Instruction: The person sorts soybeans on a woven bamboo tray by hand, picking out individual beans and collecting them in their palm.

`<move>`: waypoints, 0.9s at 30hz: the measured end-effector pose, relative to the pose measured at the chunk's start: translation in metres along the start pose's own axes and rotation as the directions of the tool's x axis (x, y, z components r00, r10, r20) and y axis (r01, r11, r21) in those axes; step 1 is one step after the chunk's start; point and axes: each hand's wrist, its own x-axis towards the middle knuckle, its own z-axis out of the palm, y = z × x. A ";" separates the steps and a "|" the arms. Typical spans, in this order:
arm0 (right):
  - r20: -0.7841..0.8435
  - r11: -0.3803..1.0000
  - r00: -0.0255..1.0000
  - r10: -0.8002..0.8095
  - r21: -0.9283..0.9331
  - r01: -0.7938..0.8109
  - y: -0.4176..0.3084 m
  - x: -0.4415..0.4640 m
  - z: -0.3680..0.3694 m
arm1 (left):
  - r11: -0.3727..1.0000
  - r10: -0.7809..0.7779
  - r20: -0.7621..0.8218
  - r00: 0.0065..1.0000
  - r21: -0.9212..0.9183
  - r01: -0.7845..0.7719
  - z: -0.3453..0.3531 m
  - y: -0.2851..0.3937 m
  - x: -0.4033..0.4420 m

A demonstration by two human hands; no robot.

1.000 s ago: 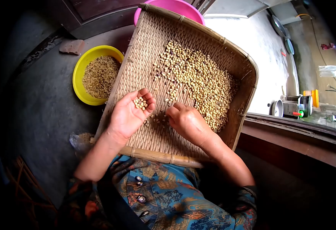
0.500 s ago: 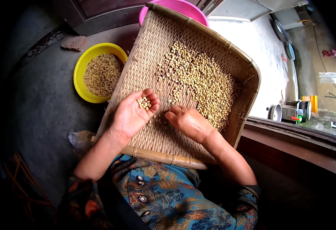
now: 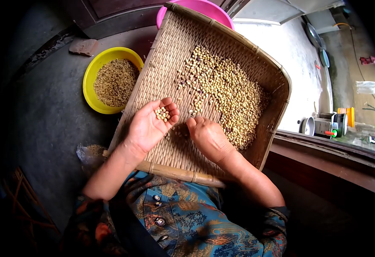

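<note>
A wide woven bamboo winnowing tray tilts across my lap. Pale soybeans, some of them dark, lie spread over its right and middle part. My left hand is cupped palm up above the tray, with a small heap of soybeans in the palm. Just to its right, my right hand is palm down, thumb and fingers pinched together low over the weave. Its fingertips are partly hidden, so I cannot see whether a bean is between them. A few stray beans lie under and between the hands.
On the floor at left stands a yellow basin holding small brownish grains or beans. A brick lies behind it, and a clear plastic bag nearer me. A pink basin stands behind the tray. At right is a doorway sill.
My right hand has shifted slightly, its fingers still drawn together near the tray surface. My left hand stays cupped around the beans, almost unmoved.
</note>
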 end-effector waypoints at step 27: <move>0.080 0.951 0.986 0.147 0.262 -0.163 0.009 -0.040 -0.005 | 0.992 -0.070 -0.023 0.997 0.099 0.072 0.006 -0.005 -0.004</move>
